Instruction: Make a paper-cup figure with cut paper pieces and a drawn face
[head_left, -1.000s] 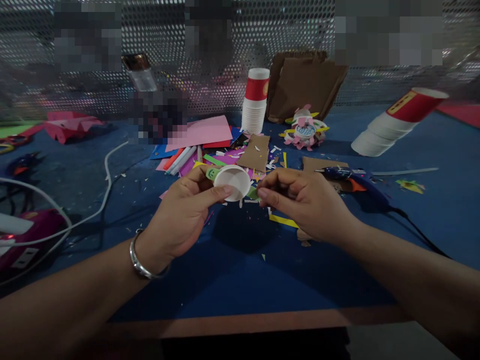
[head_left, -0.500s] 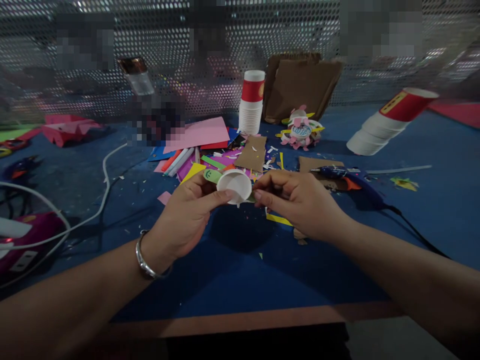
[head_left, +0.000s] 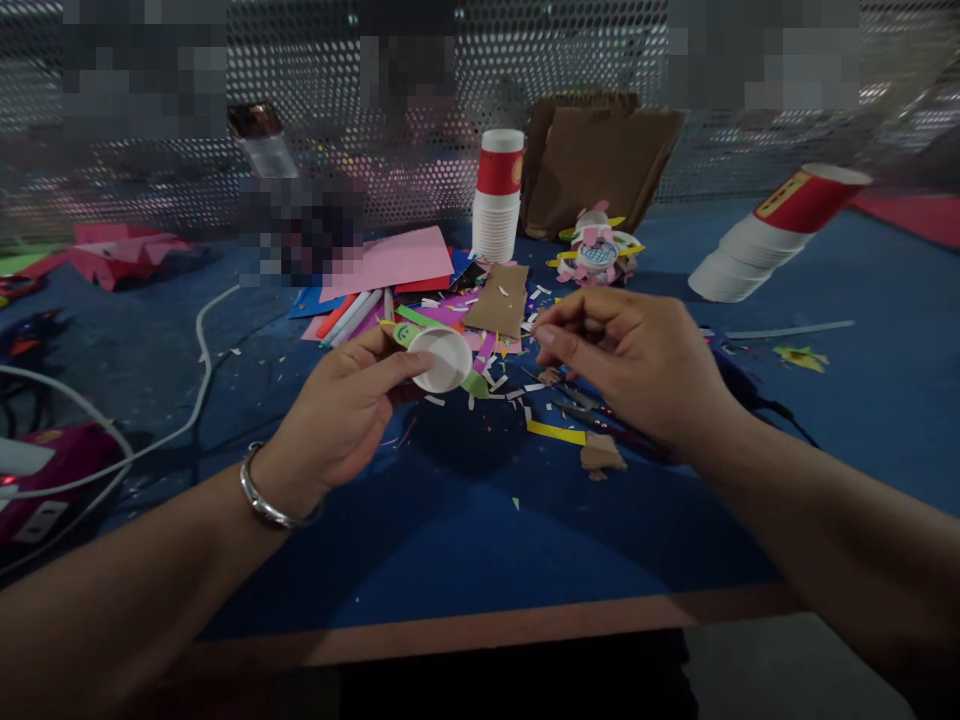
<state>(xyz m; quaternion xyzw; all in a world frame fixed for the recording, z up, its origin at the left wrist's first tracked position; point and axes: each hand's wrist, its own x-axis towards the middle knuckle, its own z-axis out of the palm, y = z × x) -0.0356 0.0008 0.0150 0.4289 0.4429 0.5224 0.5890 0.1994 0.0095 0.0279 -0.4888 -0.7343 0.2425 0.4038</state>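
Left hand (head_left: 334,405) pinches a white cup (head_left: 450,362) with a smiley-marked green tab (head_left: 406,334) above the table (head_left: 442,560). Right hand (head_left: 641,365) curls nearby, its grip unclear; the leaning cups' (head_left: 757,255) gold marking (head_left: 783,193) is unreadable.

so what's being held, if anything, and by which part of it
The left hand holds a shallow, round white paper cup piece by its left side, thumb over the rim. Whether the right hand holds anything cannot be told.
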